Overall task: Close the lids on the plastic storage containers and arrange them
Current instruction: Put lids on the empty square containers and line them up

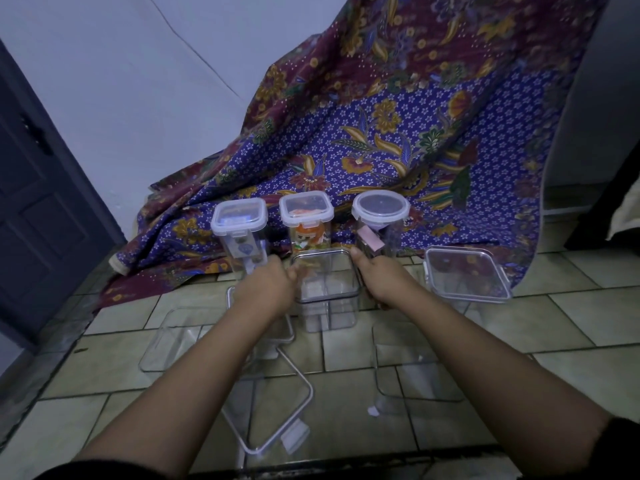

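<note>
A tall clear square container [327, 292] stands on the tiled floor in the middle, its top open. My left hand [268, 282] grips its left rim and my right hand [377, 277] grips its right rim. Behind it three lidded containers stand in a row: a square one [239, 225] at left, a square one with orange contents [306, 220] in the middle, and a round-lidded one [380, 216] at right. Another lidded square container [465, 275] stands to the right. A loose lid [273, 403] lies near me.
Two clear open containers lie on the floor, one at left [173, 337] and one at right [415, 362]. A patterned batik cloth [381, 133] drapes behind the row. A dark door [41, 209] is at the left, a white wall behind.
</note>
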